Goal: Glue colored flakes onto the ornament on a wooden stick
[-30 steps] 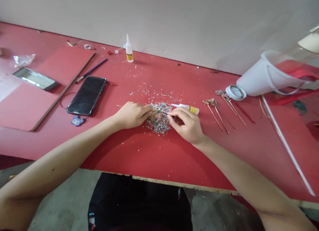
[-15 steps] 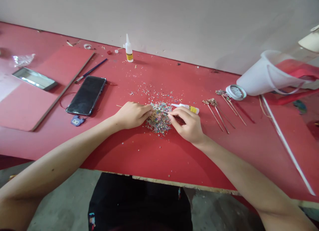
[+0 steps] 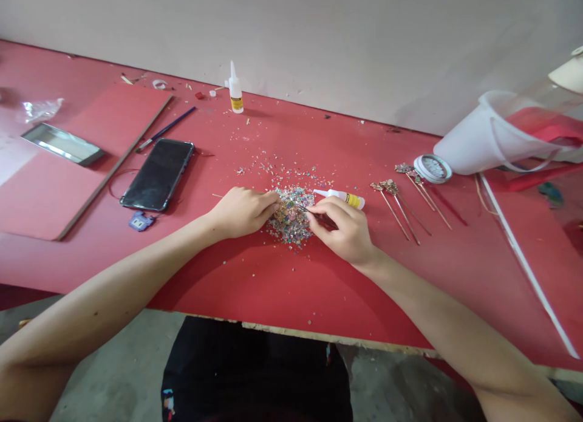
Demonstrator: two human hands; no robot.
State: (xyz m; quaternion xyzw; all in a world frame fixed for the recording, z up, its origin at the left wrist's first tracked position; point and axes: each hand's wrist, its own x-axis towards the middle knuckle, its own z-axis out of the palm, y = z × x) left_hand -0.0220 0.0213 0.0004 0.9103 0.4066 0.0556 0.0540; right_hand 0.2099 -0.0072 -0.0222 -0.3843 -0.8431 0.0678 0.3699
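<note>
My left hand [image 3: 241,212] is closed around a gold hairpin, whose ornamented head [image 3: 288,211] shows at my fingertips. A short length of its thin stem [image 3: 217,195] sticks out to the left behind the hand. My right hand [image 3: 344,228] pinches dark, thin tweezers [image 3: 304,209], their tip at the hairpin's head. Beneath both hands lies a heap of small, multicoloured shiny chips [image 3: 294,232]. Just behind my right hand a white glue bottle with a yellow label [image 3: 353,200] rests on its side.
Finished-looking hairpins [image 3: 398,203] lie at right, beside a small round tub [image 3: 432,168] and a tilted white bucket [image 3: 473,136]. Another glue bottle [image 3: 236,97] stands near the wall. Left are a phone [image 3: 158,174], a paintbrush [image 3: 168,129], a board [image 3: 73,197] and a metal-edged box [image 3: 64,144].
The tweezers in my right hand have shifted slightly, and more of their dark tip shows over the hairpin's head. My left hand stays nearly still.
</note>
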